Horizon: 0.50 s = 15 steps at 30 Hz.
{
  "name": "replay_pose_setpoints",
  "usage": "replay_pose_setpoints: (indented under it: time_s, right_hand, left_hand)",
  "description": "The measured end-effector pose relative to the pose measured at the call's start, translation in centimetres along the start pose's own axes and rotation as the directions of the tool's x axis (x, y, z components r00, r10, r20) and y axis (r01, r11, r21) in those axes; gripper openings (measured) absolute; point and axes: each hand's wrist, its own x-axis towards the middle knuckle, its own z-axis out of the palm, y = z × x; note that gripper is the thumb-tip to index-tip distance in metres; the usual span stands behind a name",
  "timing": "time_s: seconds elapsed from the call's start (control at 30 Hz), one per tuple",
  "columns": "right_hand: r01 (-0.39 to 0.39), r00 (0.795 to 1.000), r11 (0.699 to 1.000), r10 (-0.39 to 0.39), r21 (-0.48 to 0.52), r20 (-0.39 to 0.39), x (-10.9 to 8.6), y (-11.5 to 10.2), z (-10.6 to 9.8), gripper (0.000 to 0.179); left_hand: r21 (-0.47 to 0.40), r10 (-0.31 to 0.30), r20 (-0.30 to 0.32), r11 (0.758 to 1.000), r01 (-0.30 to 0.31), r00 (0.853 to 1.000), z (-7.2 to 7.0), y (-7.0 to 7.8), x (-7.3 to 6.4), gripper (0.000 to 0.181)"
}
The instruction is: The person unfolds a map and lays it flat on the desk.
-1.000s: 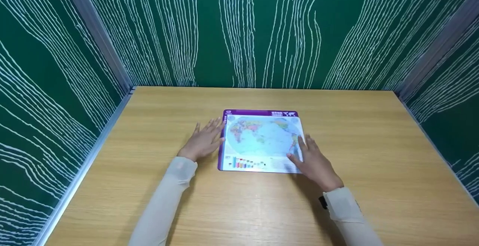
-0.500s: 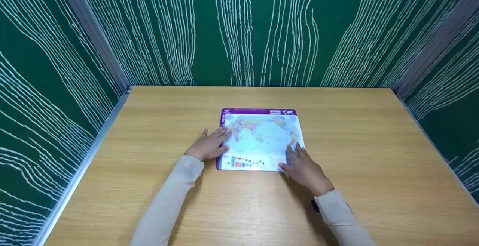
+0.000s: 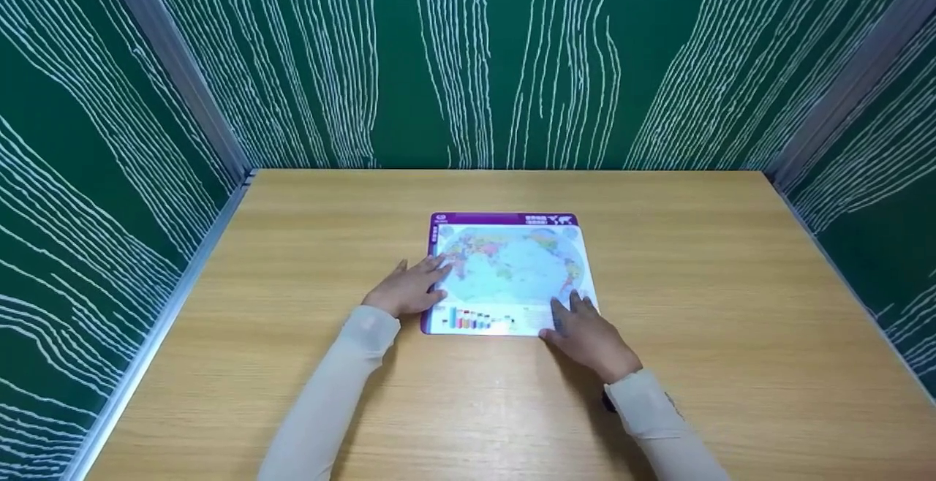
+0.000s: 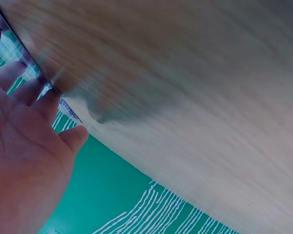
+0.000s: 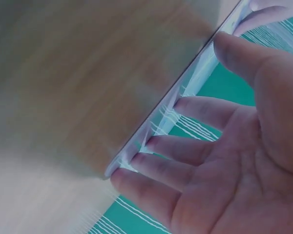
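Room to pass over worktop (image 3: 322,232) either side of the map board (image 3: 512,276), and behind it to the green wall (image 3: 409,64), left fingers (image 3: 433,296) blocking the board's left edge, right fingers (image 3: 561,315) its near right corner, sleeved forearms (image 3: 322,400) flanking the gap in front

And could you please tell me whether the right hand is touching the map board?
Touching: in the right wrist view, the fingertips of the right hand rest against the map board.

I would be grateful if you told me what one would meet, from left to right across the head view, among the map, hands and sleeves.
Left sleeve → left hand → world map → right hand → right sleeve.
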Motion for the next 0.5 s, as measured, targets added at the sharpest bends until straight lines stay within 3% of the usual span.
replay_pose_setpoints:
  time_s: [0.2, 0.5]
  right_hand:
    - [0.028, 0.999, 0.998, -0.029, -0.054, -0.02, 0.02, -0.24, -0.02, 0.063]
    - [0.023, 1.0, 0.999, -0.022, -0.04, 0.017, 0.07, -0.3, -0.75, 0.06]
  left_hand:
    - [-0.026, 0.031, 0.006, 0.999, -0.031, 0.999, -0.26, 0.05, -0.25, 0.06]
    - [-0.034, 0.014, 0.002, 0.999, -0.014, 1.0, -0.21, 0.27, -0.4, 0.059]
